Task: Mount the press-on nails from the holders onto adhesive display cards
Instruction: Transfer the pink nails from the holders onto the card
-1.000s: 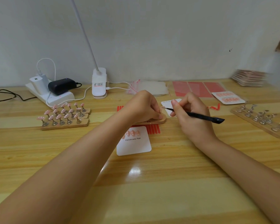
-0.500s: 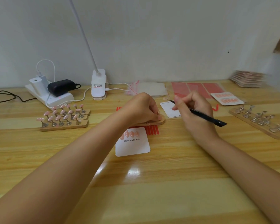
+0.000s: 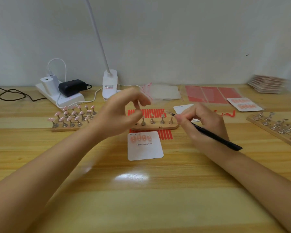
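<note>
We observed the left hand (image 3: pixel 123 113) raised above the left end of the wooden holder (image 3: pixel 155 126), its fingers (image 3: pixel 142 100) loosely curled and blurred; we could not tell whether they held anything. The right hand (image 3: pixel 203 121) gripped a black tool (image 3: pixel 213 136) pen-style, its tip near the holder's right end with a pale nail (image 3: pixel 166 112) at the tip. The holder carried four metal stands with no nails on them, and it lay across a red-striped adhesive sheet (image 3: pixel 151 113).

Just in front of the holder lay a white display card (image 3: pixel 144 148) printed "Handmade Nail", with a row of pink nails (image 3: pixel 140 138) along its top edge. A second white card (image 3: pixel 183 108) lay behind the right hand. At the left, wooden holders with pink nails (image 3: pixel 72 116) stood well apart from the card. At the right edge, a long holder (image 3: pixel 275 128) carried bare stands.

The front half of the wooden surface (image 3: pixel 141 199) was crossed only by the two forearms. Along the back wall stood a power strip (image 3: pixel 60 96), a clamp lamp (image 3: pixel 109 84), clear bags (image 3: pixel 163 93), red sheets (image 3: pixel 212 95), a finished card (image 3: pixel 244 105) and a stack of cards (image 3: pixel 267 84).
</note>
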